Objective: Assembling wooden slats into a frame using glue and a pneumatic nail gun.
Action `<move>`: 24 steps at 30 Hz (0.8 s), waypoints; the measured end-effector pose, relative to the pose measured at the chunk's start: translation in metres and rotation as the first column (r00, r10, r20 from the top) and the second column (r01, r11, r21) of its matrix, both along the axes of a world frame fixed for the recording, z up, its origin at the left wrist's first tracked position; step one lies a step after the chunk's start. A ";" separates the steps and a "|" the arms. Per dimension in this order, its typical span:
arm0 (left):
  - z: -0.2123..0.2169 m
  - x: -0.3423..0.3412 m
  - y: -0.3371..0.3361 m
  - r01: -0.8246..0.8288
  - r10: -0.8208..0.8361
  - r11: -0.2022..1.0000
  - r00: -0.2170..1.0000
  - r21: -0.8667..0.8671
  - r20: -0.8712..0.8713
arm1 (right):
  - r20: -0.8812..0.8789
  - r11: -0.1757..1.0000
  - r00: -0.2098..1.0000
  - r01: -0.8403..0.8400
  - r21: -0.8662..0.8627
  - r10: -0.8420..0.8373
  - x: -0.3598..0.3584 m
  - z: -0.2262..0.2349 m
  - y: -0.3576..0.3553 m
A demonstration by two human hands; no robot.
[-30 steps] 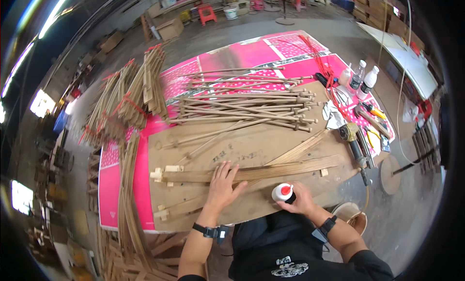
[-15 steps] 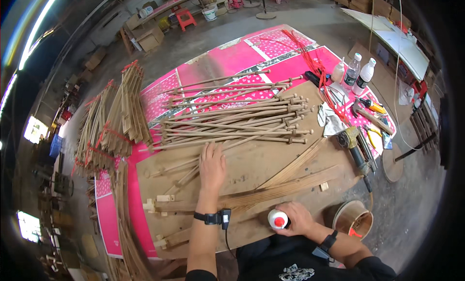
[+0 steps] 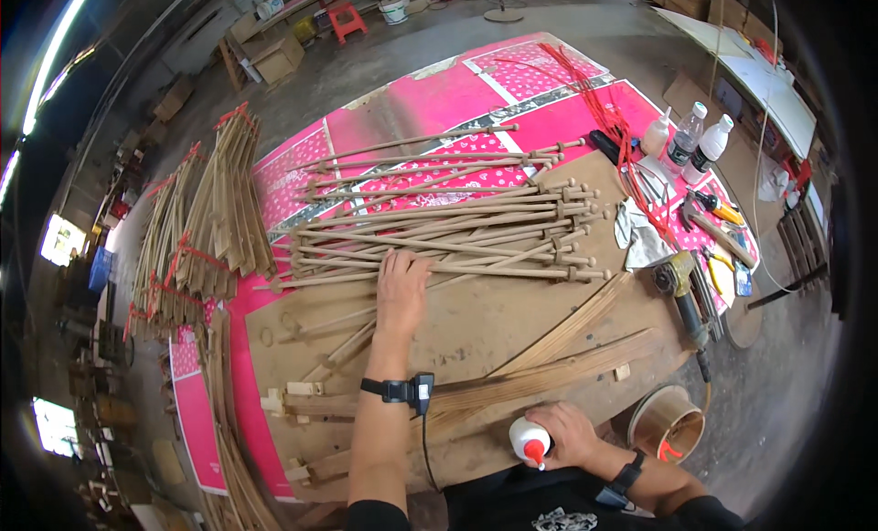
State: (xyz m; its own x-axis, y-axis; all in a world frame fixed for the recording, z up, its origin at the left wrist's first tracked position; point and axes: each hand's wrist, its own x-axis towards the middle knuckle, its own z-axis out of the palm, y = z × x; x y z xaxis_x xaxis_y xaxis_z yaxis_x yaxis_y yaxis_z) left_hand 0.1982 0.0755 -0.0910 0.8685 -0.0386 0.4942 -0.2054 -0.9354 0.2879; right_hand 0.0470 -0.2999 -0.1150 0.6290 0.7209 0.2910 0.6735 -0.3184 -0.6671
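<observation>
My left hand [image 3: 402, 293] reaches over the near side of a pile of thin wooden rods [image 3: 476, 225], with its fingers curled onto one rod whose gripped part they cover. The rods lie roughly side by side, some crossing, with knobs and small collars at their right ends. In my right hand [image 3: 569, 432] is a white squeeze bottle [image 3: 528, 436] with a red tip, held low near my body and tilted so the tip points toward me. Flat wooden strips [image 3: 476, 391] with small end blocks lie between my hands and the rod pile.
Bundles of wooden strips tied with red cord [image 3: 215, 211] stand at the left. At the right lie a power tool [image 3: 679, 289], a hammer [image 3: 718, 234], a white cloth [image 3: 637, 234] and plastic bottles [image 3: 686, 136]. A round container [image 3: 645, 417] stands by the table's near right edge.
My left hand has moved slightly farther onto the rods, its fingers now curling. The squeeze bottle has tipped, bringing its red tip toward me. The view has shifted slightly.
</observation>
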 end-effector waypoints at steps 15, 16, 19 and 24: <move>0.080 -0.114 -0.057 0.211 -0.271 0.938 0.941 0.274 0.205 | -0.064 0.999 0.997 0.037 0.039 -0.034 0.000 0.013 0.003; 0.074 -0.134 -0.061 0.221 -0.282 0.936 0.937 0.274 0.205 | -0.059 0.998 0.998 0.031 0.055 -0.028 0.000 0.012 0.004; 0.043 -0.180 -0.079 0.178 -0.198 0.967 0.975 0.184 0.100 | -0.050 0.997 0.998 0.049 0.065 -0.046 -0.003 0.005 0.005; -0.017 -0.203 -0.092 0.032 -0.031 0.999 0.998 0.017 -0.063 | -0.019 0.994 0.999 0.046 0.102 -0.044 -0.005 0.005 0.006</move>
State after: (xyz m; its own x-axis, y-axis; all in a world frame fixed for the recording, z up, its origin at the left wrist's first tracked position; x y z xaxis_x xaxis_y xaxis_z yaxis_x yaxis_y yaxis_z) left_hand -0.0048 -0.0160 -0.1079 0.8960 -0.0742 0.4378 -0.2165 -0.9338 0.2848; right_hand 0.0424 -0.2941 -0.1100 0.6657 0.6587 0.3508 0.6482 -0.2775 -0.7091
